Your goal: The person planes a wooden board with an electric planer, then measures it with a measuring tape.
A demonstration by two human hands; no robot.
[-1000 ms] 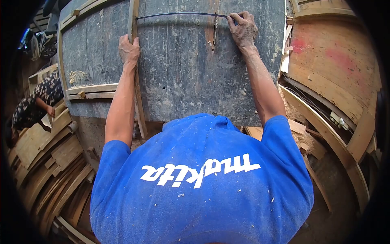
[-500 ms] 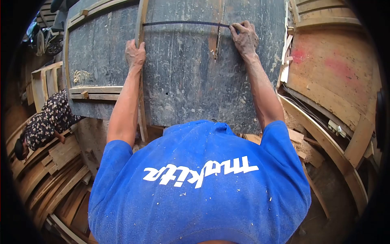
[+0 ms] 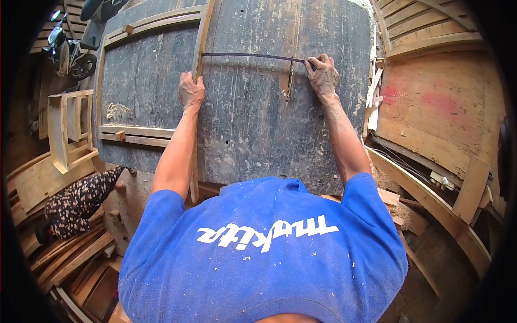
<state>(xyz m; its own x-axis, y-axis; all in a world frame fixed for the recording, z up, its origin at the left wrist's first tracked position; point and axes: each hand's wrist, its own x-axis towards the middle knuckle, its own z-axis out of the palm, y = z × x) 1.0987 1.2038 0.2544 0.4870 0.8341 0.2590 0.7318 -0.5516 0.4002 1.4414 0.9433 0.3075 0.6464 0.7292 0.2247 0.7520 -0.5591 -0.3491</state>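
My left hand is closed around the long right-hand rail of a wooden frame, which lies on a dark, scuffed worktable. From that rail a thin dark strip runs across to the right, slightly bowed; its exact kind cannot be made out. My right hand pinches the strip's right end between thumb and fingers, low over the table. Close to that hand, a narrow slit or sliver crosses under the strip.
Wood shavings lie inside the frame. A plywood sheet with pink marks stands right of the table, above curved timber. At left, a person in a floral garment bends beside stacked boards; a motorbike stands behind.
The view has shifted, so table, frame and hands sit lower in the picture. Both hands keep their grips. The person at left has bent lower.
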